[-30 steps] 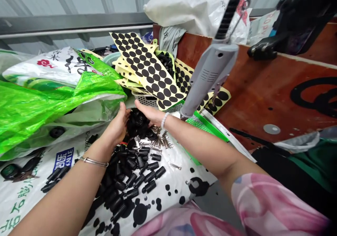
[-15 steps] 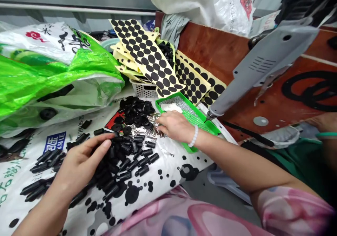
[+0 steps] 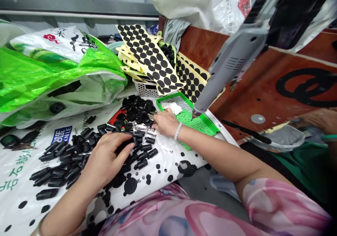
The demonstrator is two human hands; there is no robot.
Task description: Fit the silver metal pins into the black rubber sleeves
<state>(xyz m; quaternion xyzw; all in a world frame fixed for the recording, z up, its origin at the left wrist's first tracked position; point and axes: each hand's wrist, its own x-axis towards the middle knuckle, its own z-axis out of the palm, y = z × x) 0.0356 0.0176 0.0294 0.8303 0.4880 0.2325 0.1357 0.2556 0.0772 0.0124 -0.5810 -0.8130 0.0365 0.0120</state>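
Observation:
My left hand (image 3: 110, 155) is over a heap of black ridged plastic cylinders (image 3: 63, 162), its thumb and forefinger apart. Black parts show in the gap between them, apparently loose. My right hand (image 3: 166, 123), with a beaded bracelet on its wrist, has its fingers pinched at the edge of a small pile of silver metal clips (image 3: 140, 127). A thin silver piece shows at its fingertips; the tips themselves are partly hidden. Black round discs (image 3: 137, 109) lie heaped just behind the clips.
A green tray (image 3: 213, 123) holds small screws and a white lump. Above it hangs a grey electric screwdriver (image 3: 223, 74). Sheets of black round stickers (image 3: 150, 58) lie over a basket (image 3: 146, 88). A green-white sack (image 3: 65, 67) stands left. Another person's hand (image 3: 322, 122) is at right.
My left hand has moved right and deeper over the black cylinders. My right hand stays by the metal clips, shifted slightly left. The screwdriver appears further left over the tray.

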